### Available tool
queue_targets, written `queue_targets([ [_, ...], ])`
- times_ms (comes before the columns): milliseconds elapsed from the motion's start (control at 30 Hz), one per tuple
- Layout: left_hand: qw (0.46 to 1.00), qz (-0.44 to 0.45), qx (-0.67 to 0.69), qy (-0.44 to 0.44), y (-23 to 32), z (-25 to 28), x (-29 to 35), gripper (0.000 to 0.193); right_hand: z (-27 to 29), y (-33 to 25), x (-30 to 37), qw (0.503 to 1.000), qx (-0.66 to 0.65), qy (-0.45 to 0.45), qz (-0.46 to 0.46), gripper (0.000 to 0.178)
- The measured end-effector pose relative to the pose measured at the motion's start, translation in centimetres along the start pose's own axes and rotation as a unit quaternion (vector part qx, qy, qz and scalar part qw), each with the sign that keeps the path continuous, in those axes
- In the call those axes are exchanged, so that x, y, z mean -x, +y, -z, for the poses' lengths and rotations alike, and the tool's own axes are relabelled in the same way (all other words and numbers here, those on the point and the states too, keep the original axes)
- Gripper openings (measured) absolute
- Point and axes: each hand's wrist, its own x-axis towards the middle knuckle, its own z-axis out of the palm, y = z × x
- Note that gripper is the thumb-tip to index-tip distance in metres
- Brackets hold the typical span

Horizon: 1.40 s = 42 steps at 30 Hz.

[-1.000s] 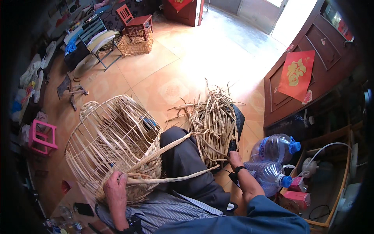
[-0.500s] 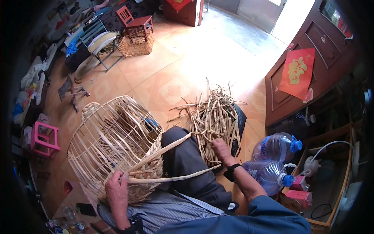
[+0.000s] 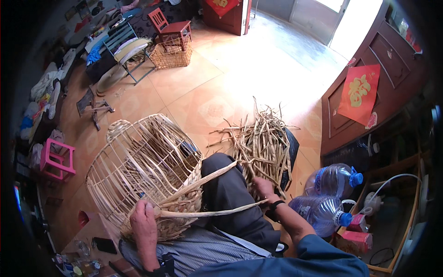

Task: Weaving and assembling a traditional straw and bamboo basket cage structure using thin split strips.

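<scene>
A half-woven basket (image 3: 173,221) lies tilted across my lap, with braided work at its near side and open pale ribs beyond. My left hand (image 3: 144,221) is closed on the near weave, where two long dried stalks (image 3: 212,213) stick out to the right over my knee. To the right of my knee lies a heap of brown dried stalks (image 3: 265,147) on something dark. My right hand (image 3: 264,188) is at the near end of this heap, its fingers curled round a stalk; the fingertips are partly hidden.
Two large clear bottles (image 3: 318,214) with blue caps stand right of my right arm, beside a wood-framed case (image 3: 399,231). A pink stool (image 3: 57,159) is at the left. Farther off are a wicker basket (image 3: 173,55), a red chair (image 3: 173,28) and a dark red door (image 3: 374,87).
The whole view has shifted slightly. My right hand has drawn a little toward me at the stalk heap. My left hand keeps its place on the basket.
</scene>
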Motion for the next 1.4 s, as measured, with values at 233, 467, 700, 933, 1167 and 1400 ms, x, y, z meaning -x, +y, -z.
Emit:
queue_targets([
  [233, 0.998, -0.062, -0.021, 0.01, 1.2, 2.4, 0.8, 0.019, 11.8, 3.2, -2.5, 0.889, -0.33, 0.277, -0.153, 0.029],
  [467, 0.973, -0.175, -0.103, 0.112, 1.0, 1.8, 1.8, 0.025, 23.4, -17.3, -1.8, 0.9, -0.377, 0.196, 0.099, 0.007],
  [700, 0.997, -0.021, 0.031, 0.062, 0.8, -1.6, 1.9, 0.008, 20.5, -36.4, -0.8, 0.928, -0.238, 0.05, 0.282, 0.016],
  [933, 0.997, -0.024, 0.062, 0.036, -0.1, -1.8, 0.7, 0.007, 18.9, -40.5, -1.1, 0.944, -0.102, 0.075, 0.305, 0.015],
  [1167, 0.991, -0.05, 0.086, 0.093, -1.0, -2.3, 0.2, 0.009, 17.7, -42.2, -1.6, 0.94, -0.024, 0.051, 0.335, 0.015],
  [1400, 0.983, -0.057, 0.108, 0.138, -0.6, -3.3, 0.3, 0.029, 15.6, -43.0, -1.5, 0.929, -0.106, 0.082, 0.344, 0.014],
])
